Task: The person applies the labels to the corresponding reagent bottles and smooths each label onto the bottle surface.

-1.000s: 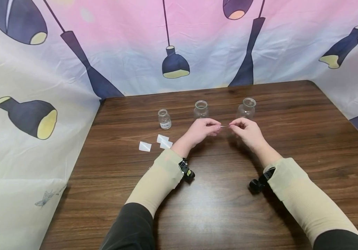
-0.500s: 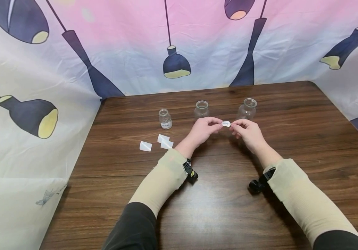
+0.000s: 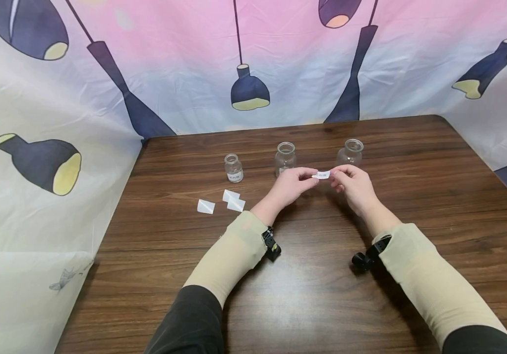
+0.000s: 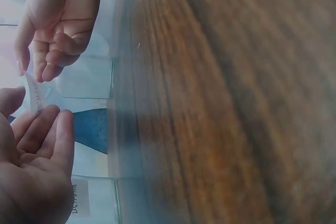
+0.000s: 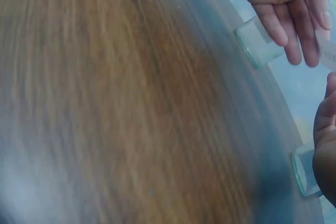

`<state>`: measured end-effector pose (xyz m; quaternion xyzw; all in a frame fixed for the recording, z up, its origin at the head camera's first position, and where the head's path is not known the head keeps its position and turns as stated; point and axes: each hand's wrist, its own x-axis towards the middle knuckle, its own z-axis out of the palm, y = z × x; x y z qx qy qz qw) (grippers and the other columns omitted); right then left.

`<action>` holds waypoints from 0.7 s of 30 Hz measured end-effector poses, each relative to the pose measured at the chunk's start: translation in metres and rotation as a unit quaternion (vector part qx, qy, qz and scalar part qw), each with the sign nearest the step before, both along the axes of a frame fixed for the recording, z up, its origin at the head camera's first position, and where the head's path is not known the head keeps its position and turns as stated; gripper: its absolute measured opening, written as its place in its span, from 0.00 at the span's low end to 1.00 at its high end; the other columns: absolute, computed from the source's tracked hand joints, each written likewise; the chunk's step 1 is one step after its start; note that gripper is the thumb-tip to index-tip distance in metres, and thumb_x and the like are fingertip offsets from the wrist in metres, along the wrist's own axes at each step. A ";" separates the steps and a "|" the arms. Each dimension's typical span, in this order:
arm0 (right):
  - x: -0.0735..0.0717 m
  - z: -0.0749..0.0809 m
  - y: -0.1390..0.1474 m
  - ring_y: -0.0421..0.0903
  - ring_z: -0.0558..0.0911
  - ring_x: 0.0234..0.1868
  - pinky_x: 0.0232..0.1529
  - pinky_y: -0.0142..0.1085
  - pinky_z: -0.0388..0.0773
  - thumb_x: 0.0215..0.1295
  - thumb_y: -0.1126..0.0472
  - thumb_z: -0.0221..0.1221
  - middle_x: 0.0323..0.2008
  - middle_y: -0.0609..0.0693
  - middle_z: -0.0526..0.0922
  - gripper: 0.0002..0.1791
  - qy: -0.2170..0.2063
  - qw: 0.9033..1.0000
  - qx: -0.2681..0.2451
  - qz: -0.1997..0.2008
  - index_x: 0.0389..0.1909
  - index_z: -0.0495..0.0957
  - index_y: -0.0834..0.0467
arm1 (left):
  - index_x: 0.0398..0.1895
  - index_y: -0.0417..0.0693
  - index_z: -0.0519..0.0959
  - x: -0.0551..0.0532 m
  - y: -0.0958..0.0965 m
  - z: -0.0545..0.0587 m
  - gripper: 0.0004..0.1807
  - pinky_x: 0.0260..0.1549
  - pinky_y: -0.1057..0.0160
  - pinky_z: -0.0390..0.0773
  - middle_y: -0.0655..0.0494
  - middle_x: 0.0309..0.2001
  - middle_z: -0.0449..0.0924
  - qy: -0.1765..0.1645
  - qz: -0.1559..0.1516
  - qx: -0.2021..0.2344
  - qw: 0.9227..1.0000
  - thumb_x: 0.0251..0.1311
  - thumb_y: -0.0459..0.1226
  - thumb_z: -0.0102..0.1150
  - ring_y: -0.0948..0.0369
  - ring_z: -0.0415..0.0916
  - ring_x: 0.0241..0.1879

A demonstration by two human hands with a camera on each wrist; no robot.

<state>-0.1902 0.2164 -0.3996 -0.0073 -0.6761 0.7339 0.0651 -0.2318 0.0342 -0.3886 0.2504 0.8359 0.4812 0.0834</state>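
My left hand (image 3: pixel 289 189) and right hand (image 3: pixel 356 189) meet above the middle of the table. Between them is a small white label (image 3: pixel 322 175) with dark print, stretched sideways. Thumb and fingers of the left hand pinch its left end; the right fingertips pinch its right end. In the left wrist view the label (image 4: pixel 35 94) looks slightly curved. Behind the left hand stands a clear glass jar (image 3: pixel 285 156), bearing a printed label (image 4: pixel 81 196). Another glass jar (image 3: pixel 349 153) is behind the right hand, its lower part partly hidden.
A smaller glass jar (image 3: pixel 233 168) with a printed label stands farther left. In front of it lie several white paper pieces (image 3: pixel 206 206), two overlapping. The brown wooden table (image 3: pixel 297 295) ends at a printed cloth backdrop (image 3: pixel 182 73).
The label, edge-on at first, has turned so its printed face shows. Both hands have shifted slightly right, and the gap between them has widened a little.
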 end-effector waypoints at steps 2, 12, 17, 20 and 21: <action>-0.001 0.001 0.000 0.37 0.75 0.24 0.24 0.26 0.71 0.64 0.66 0.57 0.22 0.44 0.78 0.05 -0.013 1.000 -0.004 -0.002 0.29 0.78 0.58 | 0.50 0.49 0.81 0.001 0.000 0.001 0.15 0.34 0.68 0.73 0.58 0.41 0.82 -0.005 0.003 -0.004 1.000 0.63 0.43 0.56 0.67 0.74 0.35; -0.003 0.000 0.001 0.36 0.73 0.22 0.24 0.27 0.70 0.63 0.70 0.55 0.19 0.43 0.75 0.03 -0.039 0.999 0.015 -0.012 0.35 0.73 0.67 | 0.54 0.44 0.78 0.001 0.005 -0.004 0.17 0.33 0.69 0.76 0.54 0.43 0.82 -0.035 0.004 0.035 0.999 0.65 0.41 0.54 0.57 0.80 0.38; -0.004 -0.002 0.002 0.36 0.72 0.22 0.24 0.27 0.69 0.63 0.71 0.55 0.18 0.43 0.75 0.05 -0.024 0.999 0.025 -0.015 0.36 0.72 0.70 | 0.52 0.42 0.77 0.001 0.008 -0.005 0.16 0.34 0.67 0.77 0.53 0.42 0.82 -0.046 0.005 0.060 0.997 0.64 0.37 0.56 0.56 0.80 0.38; -0.004 -0.002 0.003 0.36 0.72 0.21 0.24 0.27 0.69 0.63 0.71 0.54 0.18 0.43 0.75 0.04 -0.022 0.999 0.043 -0.022 0.35 0.72 0.69 | 0.51 0.40 0.78 0.002 0.010 -0.005 0.15 0.36 0.64 0.78 0.53 0.40 0.81 -0.055 0.004 0.079 0.995 0.63 0.36 0.56 0.55 0.80 0.37; -0.005 -0.002 0.003 0.36 0.72 0.21 0.24 0.27 0.69 0.63 0.71 0.55 0.18 0.42 0.75 0.03 -0.022 0.998 0.049 -0.024 0.35 0.72 0.68 | 0.50 0.39 0.77 0.002 0.010 -0.005 0.14 0.36 0.63 0.78 0.52 0.39 0.81 -0.059 0.004 0.089 0.994 0.63 0.36 0.56 0.55 0.80 0.37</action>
